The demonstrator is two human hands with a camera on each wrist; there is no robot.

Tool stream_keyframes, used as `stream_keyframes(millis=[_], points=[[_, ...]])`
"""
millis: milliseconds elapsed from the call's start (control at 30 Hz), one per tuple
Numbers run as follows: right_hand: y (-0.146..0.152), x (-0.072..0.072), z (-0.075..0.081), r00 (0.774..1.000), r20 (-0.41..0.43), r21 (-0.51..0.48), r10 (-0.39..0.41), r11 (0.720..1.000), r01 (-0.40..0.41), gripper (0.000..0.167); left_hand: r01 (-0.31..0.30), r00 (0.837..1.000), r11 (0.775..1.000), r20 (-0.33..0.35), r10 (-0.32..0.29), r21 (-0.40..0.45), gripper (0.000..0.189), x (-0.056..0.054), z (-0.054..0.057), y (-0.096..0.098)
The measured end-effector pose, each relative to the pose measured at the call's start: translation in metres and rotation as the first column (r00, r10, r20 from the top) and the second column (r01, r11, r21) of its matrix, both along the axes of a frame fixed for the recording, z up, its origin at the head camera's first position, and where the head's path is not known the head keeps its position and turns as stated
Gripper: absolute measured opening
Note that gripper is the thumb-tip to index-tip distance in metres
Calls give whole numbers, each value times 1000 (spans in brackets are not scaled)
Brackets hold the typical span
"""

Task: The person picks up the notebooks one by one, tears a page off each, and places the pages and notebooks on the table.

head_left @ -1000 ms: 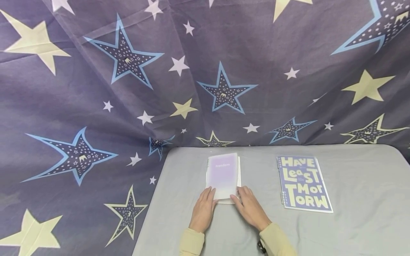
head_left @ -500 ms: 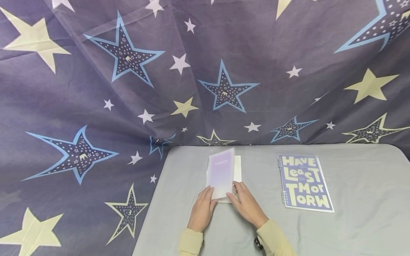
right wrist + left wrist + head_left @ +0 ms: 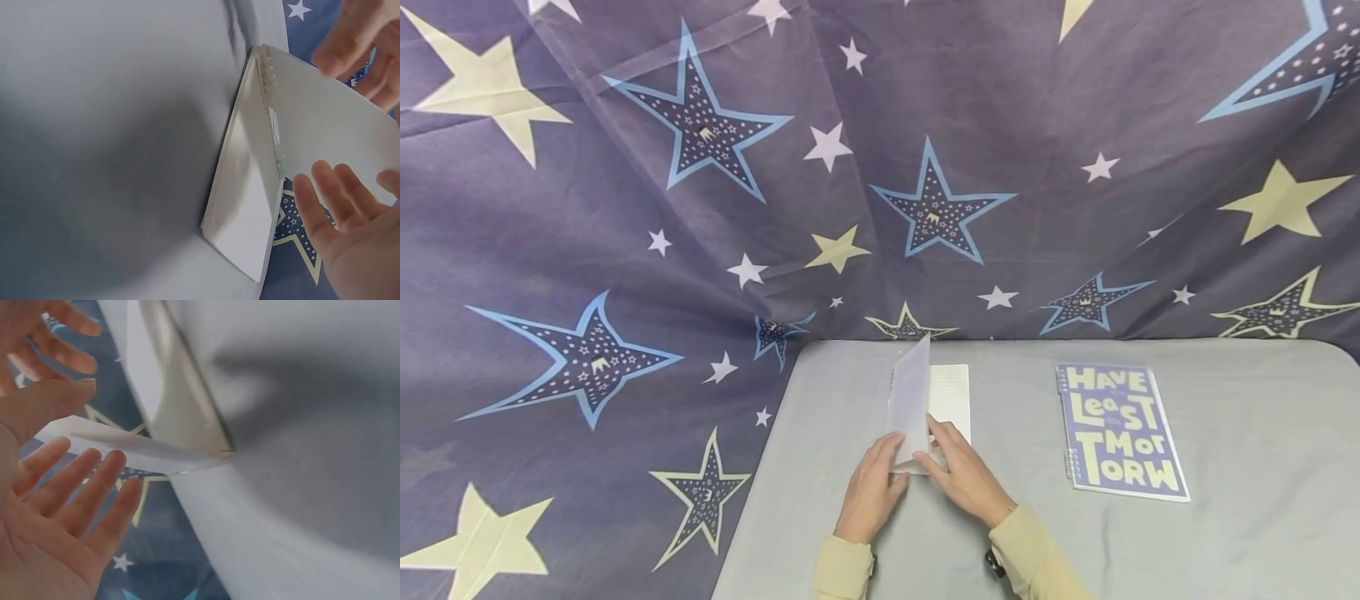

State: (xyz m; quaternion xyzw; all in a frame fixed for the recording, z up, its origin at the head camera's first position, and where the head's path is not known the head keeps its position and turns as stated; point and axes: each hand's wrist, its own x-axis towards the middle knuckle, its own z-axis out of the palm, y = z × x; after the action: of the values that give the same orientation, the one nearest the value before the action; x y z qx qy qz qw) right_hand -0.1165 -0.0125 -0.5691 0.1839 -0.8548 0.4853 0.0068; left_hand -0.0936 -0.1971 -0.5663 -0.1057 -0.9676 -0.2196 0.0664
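Note:
A spiral-bound notebook with a pale lilac cover [image 3: 908,400] lies at the middle of the table, its cover raised steeply and leaning left. Lined white pages [image 3: 951,387] show to the right of the cover. My right hand [image 3: 962,475] holds the cover's free edge near the lower corner, thumb on the outer face and fingers on the inner. Beside the binding, my left hand [image 3: 871,483] rests at the cover's lower left, its fingers [image 3: 103,494] mostly straight along the outside. The right wrist view shows the cover's plain inner face [image 3: 325,106] and the binding rings [image 3: 273,106].
To the right lies a second spiral notebook [image 3: 1123,429], blue with large cream lettering. Both are on a table with a grey cloth [image 3: 1240,433]. A dark star-patterned curtain [image 3: 970,100] hangs behind the table and along its left side.
The lilac cover has swung up and leftward from nearly flat, baring more of the white pages. My right hand has moved left with its edge. My left hand has barely shifted.

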Motion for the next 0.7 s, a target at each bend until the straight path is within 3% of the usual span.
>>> stream_keyframes(millis=[167, 367, 700], points=[[-7, -4, 0, 1000, 3, 3, 28, 1000, -28, 67, -13, 1000, 1000, -15, 14, 14, 58, 3, 19, 4], [-22, -9, -1, 997, -29, 39, 78, 996, -77, 66, -50, 995, 995, -83, 57, 89, 57, 8, 41, 5], [-42, -9, -5, 990, -42, 117, 132, 985, -126, 63, -140, 984, 960, -77, 163, 242, 59, 13, 58, 2]])
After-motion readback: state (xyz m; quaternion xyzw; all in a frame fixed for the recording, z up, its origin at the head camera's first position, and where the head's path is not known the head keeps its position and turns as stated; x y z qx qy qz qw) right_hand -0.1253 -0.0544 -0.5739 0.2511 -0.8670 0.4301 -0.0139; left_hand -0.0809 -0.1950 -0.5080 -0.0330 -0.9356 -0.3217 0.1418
